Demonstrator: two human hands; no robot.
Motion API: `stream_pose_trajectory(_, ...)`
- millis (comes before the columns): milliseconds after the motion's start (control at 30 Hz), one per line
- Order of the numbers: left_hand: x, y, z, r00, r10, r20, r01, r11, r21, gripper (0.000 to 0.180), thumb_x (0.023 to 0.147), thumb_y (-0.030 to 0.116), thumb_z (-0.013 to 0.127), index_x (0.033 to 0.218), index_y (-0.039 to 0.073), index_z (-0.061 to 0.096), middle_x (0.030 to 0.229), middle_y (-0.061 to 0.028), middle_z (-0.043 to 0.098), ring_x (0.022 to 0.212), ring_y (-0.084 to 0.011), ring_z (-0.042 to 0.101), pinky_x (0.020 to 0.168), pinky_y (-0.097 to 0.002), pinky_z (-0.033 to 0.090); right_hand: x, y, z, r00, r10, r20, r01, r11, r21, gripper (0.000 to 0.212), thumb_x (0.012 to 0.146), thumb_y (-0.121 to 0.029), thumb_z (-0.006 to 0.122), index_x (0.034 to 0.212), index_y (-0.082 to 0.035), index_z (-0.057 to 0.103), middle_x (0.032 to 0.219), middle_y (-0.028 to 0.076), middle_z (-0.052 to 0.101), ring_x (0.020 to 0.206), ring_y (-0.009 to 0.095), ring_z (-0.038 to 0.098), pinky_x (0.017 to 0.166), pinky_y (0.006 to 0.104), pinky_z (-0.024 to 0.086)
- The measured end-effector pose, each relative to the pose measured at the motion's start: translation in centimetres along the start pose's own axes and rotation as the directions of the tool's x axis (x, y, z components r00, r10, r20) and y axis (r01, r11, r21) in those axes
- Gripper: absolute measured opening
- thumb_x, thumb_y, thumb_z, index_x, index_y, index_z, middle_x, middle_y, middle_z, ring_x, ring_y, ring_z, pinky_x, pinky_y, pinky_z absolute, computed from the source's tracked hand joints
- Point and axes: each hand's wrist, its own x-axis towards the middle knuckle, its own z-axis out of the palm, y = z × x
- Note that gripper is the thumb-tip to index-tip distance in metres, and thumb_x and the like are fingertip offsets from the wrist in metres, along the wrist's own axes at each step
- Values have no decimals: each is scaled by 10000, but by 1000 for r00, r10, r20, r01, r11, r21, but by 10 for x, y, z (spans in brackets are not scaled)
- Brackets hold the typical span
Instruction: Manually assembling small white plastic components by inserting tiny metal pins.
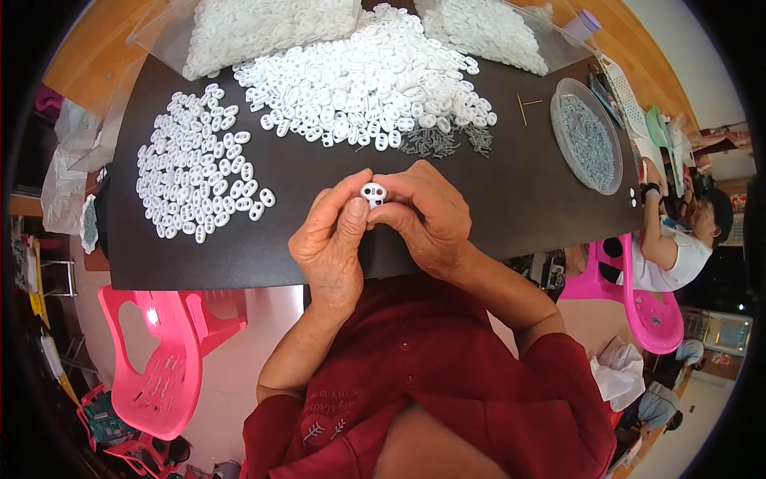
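Close to the table's front edge, my left hand (331, 235) and my right hand (428, 214) meet fingertip to fingertip. Both are closed around a small white oval plastic piece (373, 190) with two dark holes, pinched between thumbs and forefingers. A second white part shows just below it, mostly covered by my thumbs. Beyond my hands lies a big heap of similar white oval pieces (351, 80). At its near edge are small dark grey pins (431, 142). To the left, more white pieces (195, 164) are spread out in a loose patch.
Two clear bins (271, 36) of white pieces stand at the back. A round clear tub (613, 190) of grey metal pins sits at the right. Two thin brass-coloured sticks (523, 110) lie nearby. Pink chairs (155, 375) flank the dark table (511, 207). Another person (678, 247) sits at the right.
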Motion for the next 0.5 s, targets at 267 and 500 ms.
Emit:
stream_pose_trajectory(267,-4,-7,2,987,157,-31,-153,982,108,199,915,92,545,1045,-45,606,947,-34,581,844,-76,501,770,-208,408,-5,0,8,998,-26,-50,27,999,29,268,751,-99,709,972,22,618,730,62,582,615,159,491,535,258,393)
stream_pose_trajectory(500,-5,-8,5,976,203,-75,-192,973,124,197,929,134,535,1013,-32,597,954,-30,570,822,-65,476,771,-202,395,-4,-2,15,993,-63,-102,65,998,17,249,731,-78,703,937,15,599,704,69,558,576,189,471,498,286,381)
